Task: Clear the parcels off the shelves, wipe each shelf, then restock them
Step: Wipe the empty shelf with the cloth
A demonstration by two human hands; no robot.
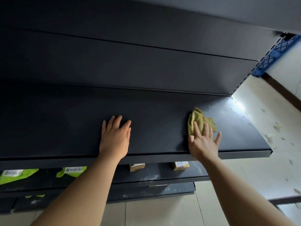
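With the shelf (pixel 68 128) running left-right, right hand (pixel 203 142) presses cloth (pixel 197 120) flat-fingered near its right end, left hand (pixel 114 137) flat, open, empty; parcels (pixel 136 167) sit one shelf below.

Reference: dark shelf (pixel 162 121).

Below its front lip:
- Left green mailer bag (pixel 16 175), top hidden, cut by the frame edge.
- Second green mailer bag (pixel 71 171), top hidden, label too small to read.
- Two cardboard parcels (pixel 137 167), upper parts hidden, print illegible.

On it: yellow cloth (pixel 197 119), near part under the right hand (pixel 203 144).

Above right: blue crate (pixel 275 53), blurred, cut by the frame edge.
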